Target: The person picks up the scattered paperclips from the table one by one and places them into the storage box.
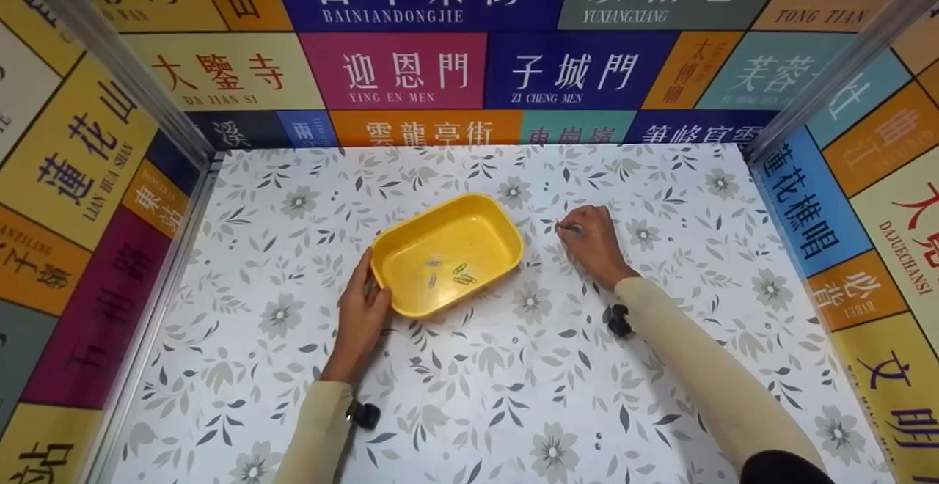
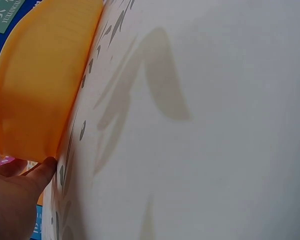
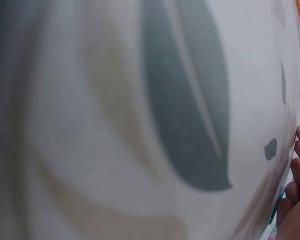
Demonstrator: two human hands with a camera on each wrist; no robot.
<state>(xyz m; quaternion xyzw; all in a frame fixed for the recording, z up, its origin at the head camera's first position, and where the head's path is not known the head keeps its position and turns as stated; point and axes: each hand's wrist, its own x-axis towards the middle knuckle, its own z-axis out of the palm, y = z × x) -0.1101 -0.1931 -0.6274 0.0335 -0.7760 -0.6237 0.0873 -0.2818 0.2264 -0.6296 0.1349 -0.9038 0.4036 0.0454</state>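
A yellow plastic basin (image 1: 480,227) sits tilted across the patterned tabletop in the head view. Inside lie several small paper clips (image 1: 461,275), some green or yellow, others pale. My left hand (image 1: 363,312) holds the basin's near left corner, its thumb at the lower wall in the left wrist view. To the right of the basin, my right hand (image 1: 593,242) is close to the tabletop and pinches a small red thing (image 3: 296,143), too small to identify. A green sliver (image 3: 276,210) shows beneath its curled fingers in the right wrist view.
White floral paper (image 1: 469,411) covers the tabletop. Colourful panels with Chinese lettering (image 1: 392,71) stand along the back and both sides. Metal frame posts (image 1: 829,81) rise at the back corners. A dark round shape (image 1: 783,467) shows at the lower right.
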